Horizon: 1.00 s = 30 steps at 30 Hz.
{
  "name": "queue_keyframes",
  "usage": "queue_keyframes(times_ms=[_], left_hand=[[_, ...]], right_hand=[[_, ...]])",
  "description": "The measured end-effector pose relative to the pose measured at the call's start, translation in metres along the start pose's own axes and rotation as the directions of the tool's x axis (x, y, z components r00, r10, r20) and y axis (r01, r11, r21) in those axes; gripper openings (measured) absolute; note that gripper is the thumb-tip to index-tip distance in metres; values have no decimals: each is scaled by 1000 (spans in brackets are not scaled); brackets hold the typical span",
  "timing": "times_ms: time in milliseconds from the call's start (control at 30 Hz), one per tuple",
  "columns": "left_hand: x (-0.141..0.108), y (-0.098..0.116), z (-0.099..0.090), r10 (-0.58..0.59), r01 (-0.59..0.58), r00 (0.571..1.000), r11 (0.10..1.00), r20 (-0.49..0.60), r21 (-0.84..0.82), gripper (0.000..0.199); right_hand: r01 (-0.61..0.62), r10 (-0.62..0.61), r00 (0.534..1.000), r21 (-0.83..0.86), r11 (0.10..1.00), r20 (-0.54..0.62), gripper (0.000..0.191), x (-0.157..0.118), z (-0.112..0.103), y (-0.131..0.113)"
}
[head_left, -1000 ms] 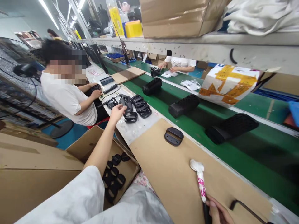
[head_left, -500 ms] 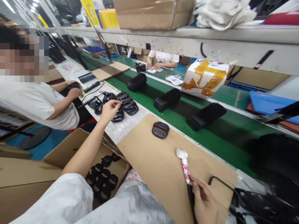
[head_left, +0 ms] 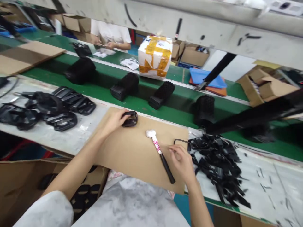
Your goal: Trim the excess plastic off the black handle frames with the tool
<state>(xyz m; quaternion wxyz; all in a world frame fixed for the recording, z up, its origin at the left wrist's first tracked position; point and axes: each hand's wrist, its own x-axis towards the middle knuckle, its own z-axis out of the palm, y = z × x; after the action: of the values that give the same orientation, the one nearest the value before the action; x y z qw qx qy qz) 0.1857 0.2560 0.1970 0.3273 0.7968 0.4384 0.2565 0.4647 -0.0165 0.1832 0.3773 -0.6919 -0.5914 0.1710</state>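
At the far left part of the brown board, my left hand is closed on a black oval plastic frame with an opening in its middle. A hammer lies on the board, its head wrapped in white and its handle black, touched by neither hand. Just right of it hovers my right hand, fingers loosely bent and apart, with nothing visible in them. Behind that hand sits a thin black bent rod or frame.
Left of the board lie several black plastic frames. A tangled pile of black straps is on the right. Black mesh-covered blocks stand along the green conveyor. A taped box and a co-worker are beyond it.
My right hand has let go of the hammer, which lies on the board. My left hand has moved right from the pile of parts and grips the black frame. The view has swung right.
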Motion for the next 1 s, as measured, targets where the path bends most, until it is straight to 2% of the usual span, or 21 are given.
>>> queue_keyframes(times_ms=[67,100,167,233,267,367,400,467,533,600,667,733,833,900,1000], left_hand=[[-2,6,0,-111,94,991,975,-73,-200,39],[-6,11,1,-169,132,982,938,-90,-321,40],[-19,21,6,-282,189,956,810,-86,-556,41],[-38,31,18,-362,236,932,630,-11,-740,39],[-48,35,26,-378,260,925,524,52,-811,38],[-81,48,52,-334,341,904,193,265,-920,37],[-90,52,60,-322,373,889,92,326,-923,34],[-107,60,76,-304,412,858,-71,413,-908,29],[-118,66,88,-288,417,846,-165,448,-894,28],[-123,71,98,-281,417,841,-205,462,-885,31],[-123,74,107,-285,439,827,-211,484,-874,32],[-121,76,114,-294,474,807,-196,513,-858,30],[-118,80,123,-329,516,771,-177,545,-838,32],[-120,85,127,-353,530,754,-174,555,-830,37],[-128,96,130,-382,526,756,-130,532,-840,50]], right_hand=[[53,-57,998,-153,987,-26,28,5,-17,9],[76,-78,997,-234,969,2,33,8,-23,14],[117,-89,992,-385,915,90,44,15,-28,25],[171,-92,979,-491,855,181,49,24,-25,33],[198,-99,972,-518,832,213,45,29,-23,35],[255,-132,956,-526,811,260,28,48,-21,38],[260,-144,956,-518,815,254,26,55,-23,37],[241,-182,969,-473,848,168,24,65,-33,36],[182,-203,979,-370,911,-17,19,72,-43,32],[94,-137,959,-179,979,-246,11,74,-49,26],[23,15,922,92,996,-386,14,69,-46,14],[-1,145,914,353,936,-380,21,59,-34,-2],[-18,170,957,538,843,-235,19,41,-7,-29],[-8,136,970,528,849,-203,12,31,10,-43],[34,74,965,399,917,-252,4,26,26,-53]])
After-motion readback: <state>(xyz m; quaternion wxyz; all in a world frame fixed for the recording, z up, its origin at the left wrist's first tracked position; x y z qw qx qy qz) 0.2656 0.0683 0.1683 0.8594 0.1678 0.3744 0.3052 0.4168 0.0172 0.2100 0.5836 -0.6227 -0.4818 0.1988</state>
